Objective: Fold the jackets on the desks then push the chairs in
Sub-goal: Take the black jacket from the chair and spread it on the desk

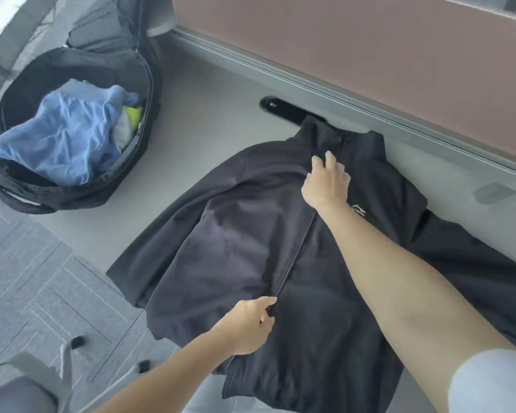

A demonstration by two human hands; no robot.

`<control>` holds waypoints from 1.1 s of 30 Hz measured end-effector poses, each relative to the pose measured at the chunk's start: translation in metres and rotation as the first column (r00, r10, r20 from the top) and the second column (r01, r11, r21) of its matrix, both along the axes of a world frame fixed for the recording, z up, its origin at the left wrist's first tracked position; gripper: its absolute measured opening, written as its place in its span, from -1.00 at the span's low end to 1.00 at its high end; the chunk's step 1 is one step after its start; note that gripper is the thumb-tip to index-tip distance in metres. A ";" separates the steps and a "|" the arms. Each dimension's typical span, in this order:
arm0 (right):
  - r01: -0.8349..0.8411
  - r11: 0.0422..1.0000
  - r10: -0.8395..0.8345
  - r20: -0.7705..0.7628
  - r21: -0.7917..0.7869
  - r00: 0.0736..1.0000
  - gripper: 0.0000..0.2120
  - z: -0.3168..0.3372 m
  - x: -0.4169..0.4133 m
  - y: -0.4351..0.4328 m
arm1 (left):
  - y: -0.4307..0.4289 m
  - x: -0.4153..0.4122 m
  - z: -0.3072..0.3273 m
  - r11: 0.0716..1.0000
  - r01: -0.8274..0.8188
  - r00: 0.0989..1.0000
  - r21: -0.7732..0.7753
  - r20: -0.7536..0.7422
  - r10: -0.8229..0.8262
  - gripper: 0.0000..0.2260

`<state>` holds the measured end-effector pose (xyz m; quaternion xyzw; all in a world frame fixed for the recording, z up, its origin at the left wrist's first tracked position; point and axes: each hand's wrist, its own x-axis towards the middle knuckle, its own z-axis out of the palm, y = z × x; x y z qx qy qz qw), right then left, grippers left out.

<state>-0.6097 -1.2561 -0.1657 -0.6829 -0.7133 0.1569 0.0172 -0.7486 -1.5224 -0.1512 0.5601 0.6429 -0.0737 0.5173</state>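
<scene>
Head view: jacket [236, 234] lies collar away, hem near; left hand [248, 326] pinches it low, right hand [326, 183] presses flat.

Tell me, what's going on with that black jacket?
A person is getting a jacket ready to fold. It lies spread out, front up, on the desk. The left hand pinches it by the zip near the bottom, and the right hand rests on it near the collar. Nothing is folded yet. To the left sits an open bag with blue cloth inside. The chair isn't pushed in yet.
</scene>
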 end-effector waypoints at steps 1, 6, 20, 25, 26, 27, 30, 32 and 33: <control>-0.074 0.997 0.074 0.008 0.022 0.997 -0.60 0.002 -0.004 -0.016 | -0.001 -0.001 0.005 1.000 -0.025 0.999 -0.016 0.026 0.025 -0.63; -0.312 0.944 0.319 0.049 -0.109 0.946 -0.54 -0.003 -0.019 -0.116 | 0.019 -0.028 0.016 0.974 -0.141 0.980 0.177 -0.116 0.163 -0.75; -0.138 0.984 0.148 0.089 -0.110 0.985 -0.24 -0.050 -0.017 -0.307 | -0.015 -0.073 -0.024 0.946 0.295 0.828 0.136 -0.530 -0.182 -0.18; -0.058 0.998 0.062 0.150 -0.030 0.987 -0.31 -0.049 -0.017 -0.328 | -0.020 -0.086 -0.026 0.893 0.421 0.809 0.158 -0.511 -0.290 -0.22; -0.044 0.999 0.042 0.154 0.009 0.987 -0.39 -0.049 -0.016 -0.334 | -0.021 -0.088 -0.026 0.881 0.449 0.794 0.147 -0.518 -0.318 -0.19; -0.039 0.997 0.027 0.166 0.071 0.986 -0.51 -0.049 -0.015 -0.339 | -0.020 -0.090 -0.026 0.866 0.481 0.773 0.136 -0.532 -0.345 -0.17; -0.003 0.989 -0.029 0.217 0.146 0.976 -0.79 -0.043 -0.021 -0.345 | -0.020 -0.090 -0.029 0.837 0.537 0.722 0.108 -0.571 -0.390 -0.12; 0.020 0.994 -0.042 0.210 0.109 0.977 -0.81 -0.034 -0.028 -0.342 | -0.020 -0.087 -0.030 0.839 0.533 0.726 0.110 -0.568 -0.387 -0.12; 0.076 0.993 -0.093 0.180 0.095 0.979 -0.85 -0.029 -0.029 -0.340 | -0.020 -0.087 -0.031 0.846 0.521 0.738 0.118 -0.560 -0.377 -0.12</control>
